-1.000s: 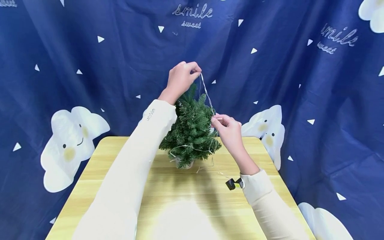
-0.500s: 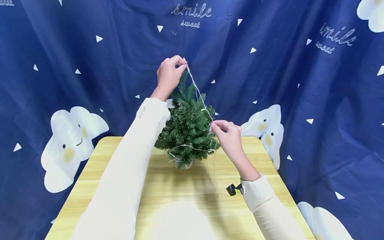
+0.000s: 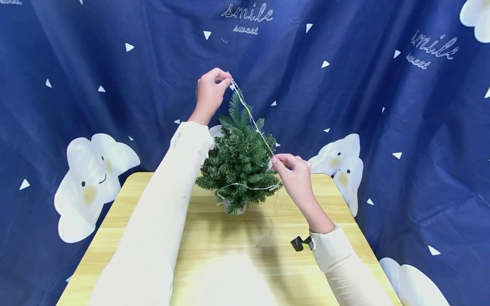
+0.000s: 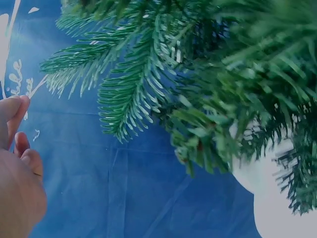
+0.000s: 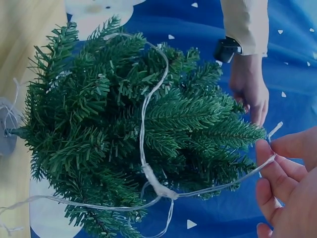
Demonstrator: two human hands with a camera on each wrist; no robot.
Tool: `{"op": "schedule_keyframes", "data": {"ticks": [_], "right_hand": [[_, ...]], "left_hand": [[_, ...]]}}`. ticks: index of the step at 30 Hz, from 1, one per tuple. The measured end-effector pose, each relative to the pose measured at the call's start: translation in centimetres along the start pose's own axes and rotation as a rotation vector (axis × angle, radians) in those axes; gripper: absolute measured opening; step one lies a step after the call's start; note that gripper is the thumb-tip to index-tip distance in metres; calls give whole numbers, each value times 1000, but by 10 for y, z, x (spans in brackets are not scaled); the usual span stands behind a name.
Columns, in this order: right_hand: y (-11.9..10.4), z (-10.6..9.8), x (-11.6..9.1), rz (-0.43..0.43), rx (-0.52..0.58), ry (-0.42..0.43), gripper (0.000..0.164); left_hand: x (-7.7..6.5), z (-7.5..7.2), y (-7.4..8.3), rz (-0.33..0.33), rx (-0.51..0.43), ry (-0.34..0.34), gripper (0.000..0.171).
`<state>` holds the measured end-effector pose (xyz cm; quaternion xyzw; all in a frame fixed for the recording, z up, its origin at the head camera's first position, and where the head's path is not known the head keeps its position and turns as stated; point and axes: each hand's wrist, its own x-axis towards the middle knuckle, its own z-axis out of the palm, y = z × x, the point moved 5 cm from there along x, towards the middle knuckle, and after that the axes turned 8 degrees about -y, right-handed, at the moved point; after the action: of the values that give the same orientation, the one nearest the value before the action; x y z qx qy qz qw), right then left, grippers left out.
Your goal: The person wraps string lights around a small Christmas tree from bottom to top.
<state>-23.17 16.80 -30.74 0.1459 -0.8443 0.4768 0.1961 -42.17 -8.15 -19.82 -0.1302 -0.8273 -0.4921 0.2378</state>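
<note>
A small green artificial Christmas tree (image 3: 241,161) stands upright in a pale pot (image 3: 235,208) on the wooden table. My left hand (image 3: 209,92) pinches a thin, clear string of lights (image 3: 250,117) above and left of the treetop. From there the string slants down across the tree's upper right to my right hand (image 3: 297,178), which pinches it with thumb and forefinger beside the branches. More of the string loops round the lower branches, where the right wrist view shows a whitish thicker piece (image 5: 157,183). The left fingertips are partly cut off in the left wrist view.
The wooden table (image 3: 153,255) has a bright glare patch at the front. A faint loose strand hangs by the tree's lower right. Behind hangs a dark blue curtain (image 3: 164,63) with clouds and triangles. A small black camera (image 3: 297,243) sits at the right cuff.
My left hand has moved left and up past the treetop, still pinching the string. My right hand has dropped slightly, and the string between the hands now runs longer and more slanted.
</note>
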Motion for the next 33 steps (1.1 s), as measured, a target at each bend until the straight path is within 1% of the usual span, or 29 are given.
{"op": "schedule_keyframes", "data": {"ticks": [3,6,13,16,20,22,24,27,31,33], "right_hand": [[1,0,-1,2,-1,-3,17],[1,2,-1,-4,-2,-11,19],[-3,4,-1,3,1,-27,19],[-4,5,-1,7,-3,-38,19],[-2,6,-4,20,-20,-45,20],[-1,6,-6,23,-21,-44,19],[-2,6,-8,20,-21,-45,19],[-1,7,-11,5,-25,-46,18],[-2,7,-15,-16,-47,-57,16],[-2,6,-17,-20,-53,-62,15]], "left_hand": [[3,1,-4,8,-91,18,9],[6,2,-7,-1,-143,16,10],[11,6,-16,-11,-168,11,10],[12,4,-20,-16,-170,22,9],[11,-3,-24,-37,-204,51,3],[11,-6,-28,-42,-225,70,3],[10,-9,-33,-56,-245,80,6],[9,-13,-43,-70,-254,94,5],[5,-19,-58,-99,-274,98,5],[1,-20,-65,-113,-305,100,6]]}}
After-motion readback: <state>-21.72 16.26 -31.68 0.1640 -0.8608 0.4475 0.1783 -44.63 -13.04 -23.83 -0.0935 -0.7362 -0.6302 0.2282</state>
